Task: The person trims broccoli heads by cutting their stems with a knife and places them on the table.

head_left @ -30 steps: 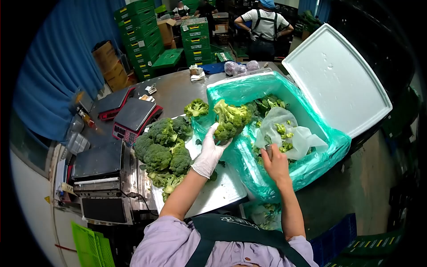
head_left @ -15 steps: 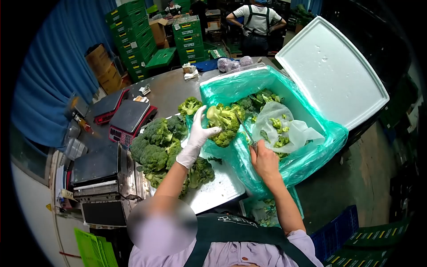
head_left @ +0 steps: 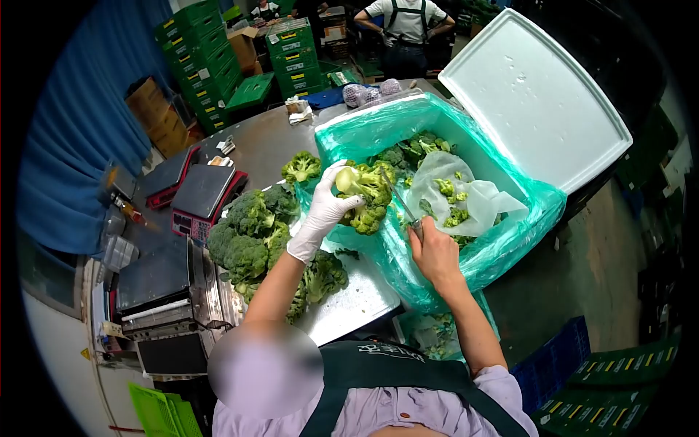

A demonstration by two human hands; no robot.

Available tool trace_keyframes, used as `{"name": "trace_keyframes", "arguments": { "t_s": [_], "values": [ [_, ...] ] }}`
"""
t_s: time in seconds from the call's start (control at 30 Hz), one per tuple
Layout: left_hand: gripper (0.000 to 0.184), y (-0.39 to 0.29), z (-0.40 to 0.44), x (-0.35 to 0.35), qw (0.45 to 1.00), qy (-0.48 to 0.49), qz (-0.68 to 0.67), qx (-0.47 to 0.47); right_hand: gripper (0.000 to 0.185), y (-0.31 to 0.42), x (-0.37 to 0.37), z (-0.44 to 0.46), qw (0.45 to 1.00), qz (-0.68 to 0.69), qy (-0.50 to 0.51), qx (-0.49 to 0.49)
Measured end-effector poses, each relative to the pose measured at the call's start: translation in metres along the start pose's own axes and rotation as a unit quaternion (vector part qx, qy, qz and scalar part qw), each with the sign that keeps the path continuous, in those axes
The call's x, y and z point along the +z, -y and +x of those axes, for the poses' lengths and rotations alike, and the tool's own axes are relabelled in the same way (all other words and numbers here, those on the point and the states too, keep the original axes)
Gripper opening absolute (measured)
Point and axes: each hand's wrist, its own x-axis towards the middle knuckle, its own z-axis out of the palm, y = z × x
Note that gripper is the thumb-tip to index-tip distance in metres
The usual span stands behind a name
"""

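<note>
Green film (head_left: 408, 273) drapes the box (head_left: 371, 113); left hand (head_left: 322, 211) grips broccoli (head_left: 370, 195), right hand (head_left: 435, 253) a knife (head_left: 400, 199).

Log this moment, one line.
left hand: gloved, holding broccoli head | right hand: knife, blade at florets | alongside: broccoli pile, lined foam box

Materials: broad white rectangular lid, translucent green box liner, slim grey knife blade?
Lid: likely foam plastic, matte; thick, with small surface dents. Liner: thin plastic film, glossy; crinkled, with bright highlights. Knife blade, held in the bare right hand: probably steel, dull; greyish metallic look, too small to be certain.
</note>
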Motion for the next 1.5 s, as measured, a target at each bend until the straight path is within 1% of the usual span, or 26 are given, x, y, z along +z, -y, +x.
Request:
{"name": "trace_keyframes", "arguments": {
  "t_s": [0.03,0.07,0.1,0.13,0.17,0.23,0.3,0.37,0.43,0.47,0.53,0.57,0.63,0.83,1.0,1.07,1.1,1.17,1.23,1.3,1.37,1.4,1.43,1.5],
  "values": [
    [0.063,-0.003,-0.004,0.005,0.998,-0.025,0.052,0.021,0.024,0.001,0.000,-0.001,1.000,0.005,-0.014,-0.012],
    [0.061,-0.007,-0.007,0.010,0.996,-0.044,0.072,0.031,0.024,0.001,0.001,-0.002,1.000,0.005,-0.015,-0.008],
    [0.059,-0.010,-0.009,0.014,0.993,-0.063,0.092,0.041,0.024,0.000,0.003,-0.003,1.000,-0.001,-0.017,-0.026],
    [0.058,-0.008,-0.010,0.016,0.988,-0.066,0.120,0.066,0.023,-0.001,0.003,-0.003,0.999,-0.007,-0.020,-0.044],
    [0.057,-0.007,-0.011,0.018,0.982,-0.069,0.148,0.091,0.023,-0.001,0.003,-0.002,0.999,-0.007,-0.023,-0.042],
    [0.055,-0.009,-0.011,0.023,0.982,-0.075,0.148,0.091,0.022,-0.002,0.000,-0.001,1.000,-0.003,-0.009,-0.024],
    [0.052,-0.014,-0.011,0.025,0.970,-0.092,0.174,0.145,0.022,-0.003,-0.002,-0.002,1.000,0.004,-0.011,-0.022],
    [0.050,-0.021,-0.010,0.027,0.966,-0.095,0.181,0.156,0.021,-0.003,-0.004,-0.004,1.000,0.011,-0.014,-0.019],
    [0.049,-0.023,-0.008,0.028,0.946,-0.106,0.240,0.189,0.023,-0.003,-0.006,-0.005,0.999,-0.013,-0.020,-0.036],
    [0.049,-0.023,-0.006,0.029,0.944,-0.109,0.239,0.200,0.023,-0.004,-0.005,-0.005,0.999,-0.013,-0.023,-0.032],
    [0.049,-0.025,-0.006,0.033,0.941,-0.113,0.240,0.211,0.021,-0.008,0.000,-0.005,0.999,0.029,-0.027,-0.030],
    [0.049,-0.026,-0.007,0.035,0.938,-0.121,0.240,0.220,0.021,-0.008,0.001,-0.004,0.999,0.029,-0.031,-0.028],
    [0.050,-0.028,-0.008,0.040,0.935,-0.122,0.242,0.227,0.021,-0.007,0.003,-0.003,0.999,0.025,-0.023,-0.007],
    [0.054,-0.020,-0.009,0.055,0.927,-0.170,0.257,0.216,0.020,-0.010,0.014,0.002,1.000,-0.002,-0.011,0.021],
    [0.050,-0.014,-0.005,0.060,0.916,-0.186,0.284,0.215,0.015,-0.009,0.016,0.004,0.999,-0.026,0.011,0.041],
    [0.050,-0.016,-0.006,0.060,0.916,-0.188,0.284,0.210,0.013,-0.025,0.035,0.007,0.989,-0.112,0.005,0.098],
    [0.049,-0.019,-0.009,0.058,0.900,-0.206,0.307,0.232,0.013,-0.047,0.039,0.007,0.987,-0.096,0.043,0.124],
    [0.048,-0.029,-0.007,0.049,0.872,-0.223,0.337,0.275,0.017,-0.061,0.029,-0.002,0.992,-0.043,0.046,0.111],
    [0.047,-0.029,-0.003,0.043,0.861,-0.230,0.338,0.303,0.019,-0.046,0.008,-0.003,0.992,-0.032,0.051,0.107],
    [0.049,-0.026,0.001,0.040,0.895,-0.228,0.262,0.281,0.022,-0.028,-0.001,-0.002,0.994,-0.007,0.045,0.104],
    [0.052,-0.024,0.002,0.039,0.884,-0.228,0.289,0.287,0.025,-0.018,-0.009,-0.003,0.995,0.036,0.003,0.094],
    [0.054,-0.023,0.002,0.039,0.879,-0.232,0.292,0.298,0.025,-0.011,-0.012,-0.004,0.996,0.037,-0.013,0.084],
    [0.054,-0.024,0.003,0.039,0.878,-0.231,0.294,0.298,0.025,-0.004,-0.014,-0.004,0.996,0.039,-0.013,0.084],
    [0.055,-0.024,0.003,0.041,0.881,-0.227,0.294,0.292,0.023,0.006,-0.015,-0.006,0.996,0.070,-0.035,0.032]
  ]
}}
